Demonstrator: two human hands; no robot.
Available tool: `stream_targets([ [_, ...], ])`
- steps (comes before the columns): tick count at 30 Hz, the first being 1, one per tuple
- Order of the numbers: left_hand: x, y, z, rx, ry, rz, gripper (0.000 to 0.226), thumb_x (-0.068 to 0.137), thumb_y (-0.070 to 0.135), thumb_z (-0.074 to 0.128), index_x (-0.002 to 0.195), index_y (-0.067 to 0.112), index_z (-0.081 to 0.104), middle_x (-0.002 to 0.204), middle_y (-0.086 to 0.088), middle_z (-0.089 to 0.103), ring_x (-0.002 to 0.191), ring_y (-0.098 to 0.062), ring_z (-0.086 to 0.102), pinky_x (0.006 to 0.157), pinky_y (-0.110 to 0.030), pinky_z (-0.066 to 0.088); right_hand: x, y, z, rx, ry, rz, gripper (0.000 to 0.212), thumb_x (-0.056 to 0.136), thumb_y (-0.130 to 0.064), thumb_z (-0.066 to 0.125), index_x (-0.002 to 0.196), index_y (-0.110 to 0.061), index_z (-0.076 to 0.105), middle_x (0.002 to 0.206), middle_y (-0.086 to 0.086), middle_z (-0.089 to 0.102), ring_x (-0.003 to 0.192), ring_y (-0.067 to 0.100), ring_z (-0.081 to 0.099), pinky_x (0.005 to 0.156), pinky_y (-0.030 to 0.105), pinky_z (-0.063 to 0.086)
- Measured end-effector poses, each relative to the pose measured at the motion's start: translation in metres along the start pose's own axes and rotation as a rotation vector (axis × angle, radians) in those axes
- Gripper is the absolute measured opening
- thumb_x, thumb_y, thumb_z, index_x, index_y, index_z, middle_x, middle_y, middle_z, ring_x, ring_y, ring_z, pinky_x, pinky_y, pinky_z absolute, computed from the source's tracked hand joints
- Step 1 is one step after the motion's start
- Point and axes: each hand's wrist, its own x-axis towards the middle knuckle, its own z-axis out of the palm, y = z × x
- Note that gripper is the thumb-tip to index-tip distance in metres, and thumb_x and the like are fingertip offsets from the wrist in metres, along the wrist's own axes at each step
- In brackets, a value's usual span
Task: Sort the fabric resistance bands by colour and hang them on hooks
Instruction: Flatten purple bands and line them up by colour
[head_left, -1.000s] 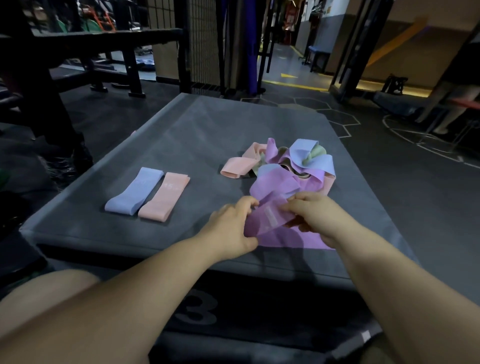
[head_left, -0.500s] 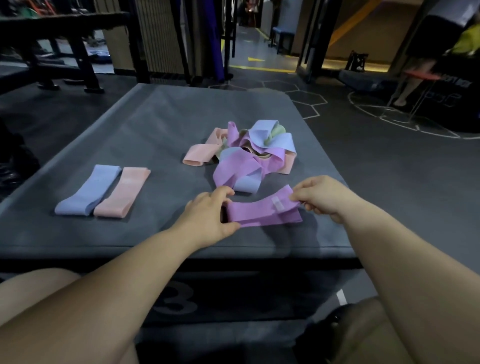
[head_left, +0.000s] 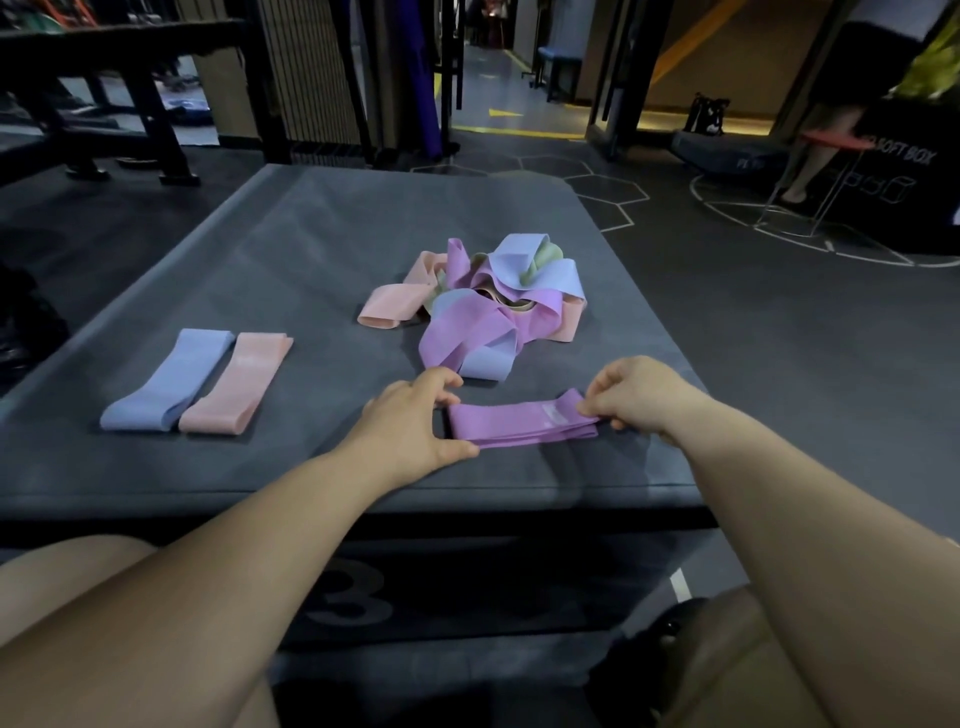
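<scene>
A purple resistance band (head_left: 519, 423) lies folded flat near the front edge of the soft plyo box (head_left: 260, 270), stretched between the person's two hands. The left hand (head_left: 410, 426) pinches its left end, fingers curled over the top; the thumb seems to sit under the fabric, though the hand hides the contact. The right hand (head_left: 639, 392) pinches the right end, beside a small pale label. Just behind the band sits a tangled pile of bands (head_left: 498, 301) in pink, purple, blue and pale green. Well to the left, a blue band (head_left: 166, 382) and a pink band (head_left: 236, 384) lie flat, side by side and touching.
</scene>
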Motion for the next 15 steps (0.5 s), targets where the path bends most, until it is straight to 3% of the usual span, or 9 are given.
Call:
stream_targets([
  [4, -0.001, 0.0017, -0.002, 0.025, -0.014, 0.01, 0.073, 0.071, 0.044, 0.081, 0.132, 0.032, 0.043, 0.128, 0.014, 0.057, 0.123, -0.01, 0.047, 0.107, -0.04, 0.036, 0.0016, 0.0038, 0.0016, -0.014, 0.022, -0.005, 0.012, 0.078, -0.021, 0.077, 0.08, -0.017, 0.066, 0.076, 0.007, 0.07, 0.051, 0.014, 0.056, 0.046, 0.019, 0.039],
  [8, -0.0008, 0.0014, -0.003, 0.006, -0.022, 0.002, 0.074, 0.071, 0.042, 0.081, 0.133, 0.032, 0.043, 0.128, 0.014, 0.057, 0.123, -0.009, 0.047, 0.107, -0.039, 0.037, -0.0019, 0.0043, 0.0025, 0.0, 0.032, -0.037, 0.016, 0.08, -0.018, 0.076, 0.093, -0.015, 0.067, 0.066, -0.004, 0.065, 0.049, 0.01, 0.056, 0.036, 0.01, 0.034],
  [13, 0.0002, -0.001, -0.0021, -0.016, -0.039, -0.018, 0.074, 0.07, 0.042, 0.082, 0.132, 0.033, 0.044, 0.128, 0.014, 0.056, 0.122, -0.008, 0.048, 0.107, -0.037, 0.039, -0.0035, 0.0063, 0.0032, -0.02, 0.042, -0.029, 0.018, 0.079, -0.02, 0.077, 0.094, -0.017, 0.067, 0.044, -0.011, 0.059, 0.035, -0.001, 0.051, 0.036, 0.009, 0.034],
  [15, 0.0006, -0.001, -0.0019, -0.011, -0.045, -0.009, 0.073, 0.069, 0.046, 0.082, 0.131, 0.032, 0.046, 0.128, 0.015, 0.056, 0.123, -0.008, 0.048, 0.107, -0.038, 0.039, -0.0035, 0.006, 0.0042, -0.063, 0.043, -0.036, 0.019, 0.077, -0.02, 0.077, 0.094, -0.017, 0.068, 0.049, -0.01, 0.061, 0.037, 0.0, 0.053, 0.039, 0.011, 0.037],
])
